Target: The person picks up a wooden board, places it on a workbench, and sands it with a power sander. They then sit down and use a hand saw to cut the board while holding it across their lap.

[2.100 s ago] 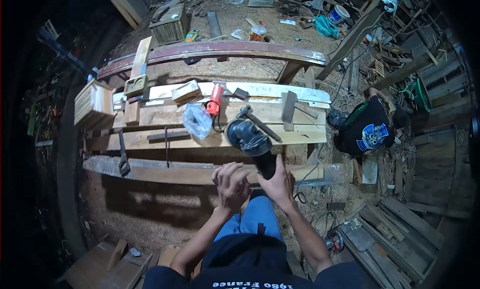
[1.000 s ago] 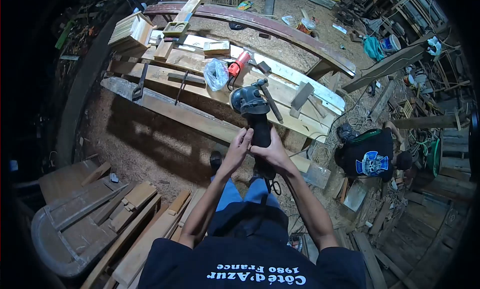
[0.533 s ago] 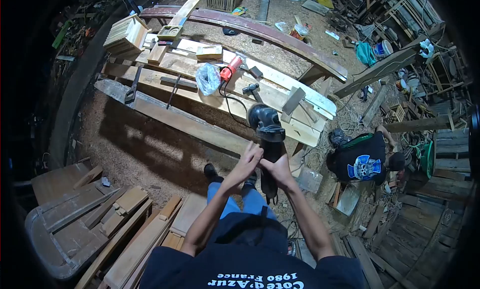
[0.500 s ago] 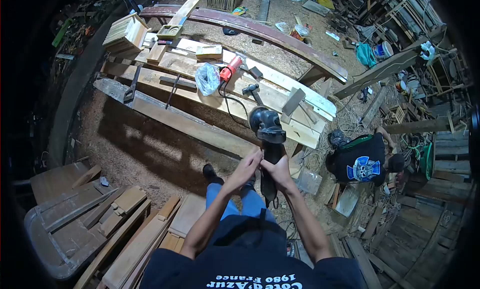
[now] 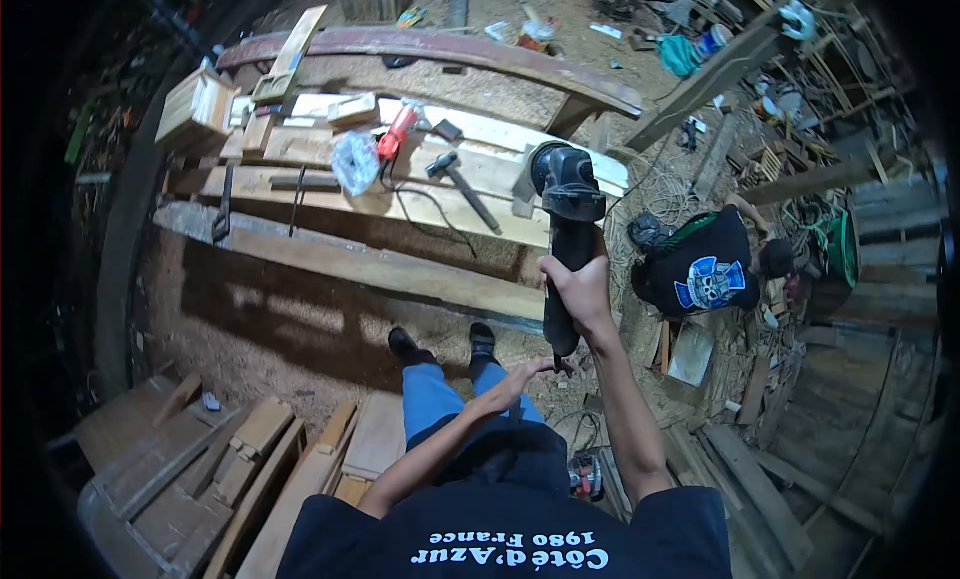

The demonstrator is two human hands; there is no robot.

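Note:
My right hand [image 5: 582,294] is wrapped around the black body of an angle grinder [image 5: 572,229], holding it upright in front of me with its head pointing away. Just below the grinder's rear end, my left hand [image 5: 515,384] has its fingers closed at the power cord [image 5: 562,363]; the fingertips are small and partly hidden. Beyond the grinder, a hammer [image 5: 465,194] lies on the pale boards [image 5: 320,144] of the workbench. A red power tool [image 5: 398,129] rests there beside a clear plastic bag [image 5: 355,162].
A handsaw [image 5: 222,214] lies on the bench's near side. A wooden box [image 5: 195,109] stands at its far left. To my right, another person [image 5: 700,269] crouches among scraps. Stacked planks [image 5: 290,499] lie at lower left, and a wooden post [image 5: 710,84] slants at upper right.
The grinder has moved right and up in view, held by my right hand. My left hand has come down from the grinder's body to its cord end. The view has shifted rightward.

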